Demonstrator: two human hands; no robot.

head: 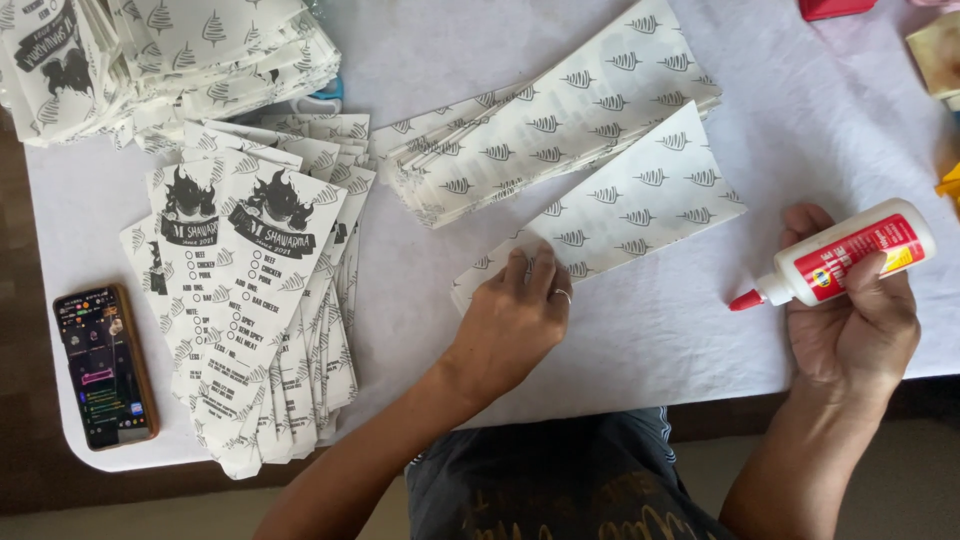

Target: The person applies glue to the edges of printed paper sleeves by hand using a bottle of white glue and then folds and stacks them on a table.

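Right hand [850, 325]: fingers wrapped fully round a white glue bottle [850, 258] with red label; red nozzle points left, held off the surface, just clear of the paper
Left hand [512, 318]: flat, fingers spread, pressing the near end of a printed paper sheet [620, 210]; grasps nothing
Sheet: lies at a slant on the table, between the two hands, patterned side up
Step (judged): gluing; sheet pinned, no glue line visible on it yet
Next move calls for (judged): nozzle brought to the sheet's edge, light squeeze, left hand keeping the paper flat
Surface: white table cover [640, 340]; stack of like sheets [560, 125] just beyond; fanned printed pieces [250, 300] at left; phone [105, 365] near the left edge
Room: dark floor beyond the table edge; little else shows
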